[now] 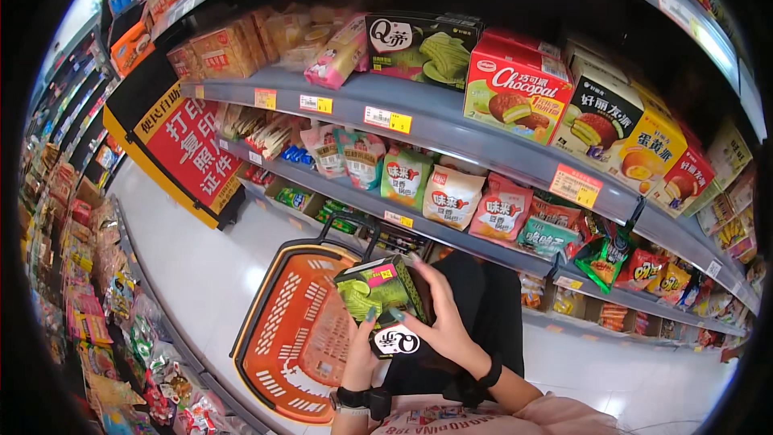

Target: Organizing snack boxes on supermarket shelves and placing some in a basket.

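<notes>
Between my two hands is a dark green and black snack box [361, 288], with a picture of a green cake and a pink and yellow tag on it. My left hand [364, 352] grips its near left part, thumb on the front face. My right hand [439, 310] holds the right side, fingers along the far edge and thumb on the front. The box is tilted, held above my lap and beside an orange shopping basket [278, 314] on the floor. A matching green and black box [423, 48] lies on the shelf ahead.
The shelf [322, 90] ahead carries a red box [515, 89], a black and white box [596, 113] and a yellow box [654, 145]. Bagged snacks [452, 197] fill the lower shelf. A red and yellow sign [189, 145] stands left, and packed candy shelves [121, 314] line the far left.
</notes>
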Tool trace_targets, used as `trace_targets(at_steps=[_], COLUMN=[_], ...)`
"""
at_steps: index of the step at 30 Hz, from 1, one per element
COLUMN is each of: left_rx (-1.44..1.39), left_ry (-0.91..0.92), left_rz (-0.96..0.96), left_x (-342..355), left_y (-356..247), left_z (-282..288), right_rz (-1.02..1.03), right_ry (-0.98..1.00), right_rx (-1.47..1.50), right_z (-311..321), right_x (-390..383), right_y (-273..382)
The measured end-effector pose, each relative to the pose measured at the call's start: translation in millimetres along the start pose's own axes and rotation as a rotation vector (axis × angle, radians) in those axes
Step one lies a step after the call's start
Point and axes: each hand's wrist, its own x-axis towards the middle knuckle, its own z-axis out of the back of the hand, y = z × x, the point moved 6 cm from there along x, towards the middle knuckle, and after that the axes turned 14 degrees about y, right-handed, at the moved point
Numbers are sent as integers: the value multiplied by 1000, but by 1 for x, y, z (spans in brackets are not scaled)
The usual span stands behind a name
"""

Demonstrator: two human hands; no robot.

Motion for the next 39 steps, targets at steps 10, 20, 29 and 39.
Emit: trace_targets(at_steps=[10,20,29,39], left_rx=[547,862,1111,753], left_ry=[-43,-118,-195,-289], left_rz=[-276,-525,-584,-373], left_x=[1,-31,-45,-48], left_y=[-41,-78,-86,-83], left_z=[-25,-31,-26,3], right_rz=[-120,-257,-233,260], right_ry=[-52,121,49,-322], right_rx=[154,237,174,199], right_z=[8,0,-4,30], right_x=[2,-11,-14,-25], right_y=[-13,-5,0,10])
